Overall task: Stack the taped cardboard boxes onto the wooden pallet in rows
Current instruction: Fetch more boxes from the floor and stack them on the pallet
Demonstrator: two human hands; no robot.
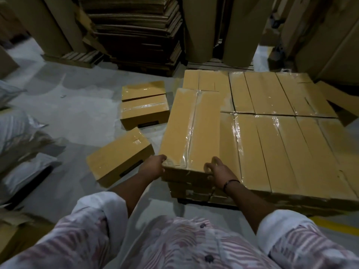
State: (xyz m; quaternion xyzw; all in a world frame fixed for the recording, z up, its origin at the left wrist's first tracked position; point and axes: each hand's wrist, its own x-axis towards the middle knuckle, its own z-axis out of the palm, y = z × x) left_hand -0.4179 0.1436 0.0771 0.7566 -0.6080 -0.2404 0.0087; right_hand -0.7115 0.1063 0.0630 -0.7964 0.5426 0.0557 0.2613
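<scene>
Taped box (191, 125) lies mid-frame atop the stacked layer (281, 140), long axis running away up the frame. Left hand (153, 168) and right hand (220, 171) each grip a near corner.

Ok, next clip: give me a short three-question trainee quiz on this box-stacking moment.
1. True or false: the left hand and right hand both hold the near end of the top box.
2. Where does the nearest loose box lie? A) on the floor B) on the stack C) in a bag
3. Fill in: the wristband is on the ___ arm.
Key: 1 true; 2 A; 3 right.
</scene>
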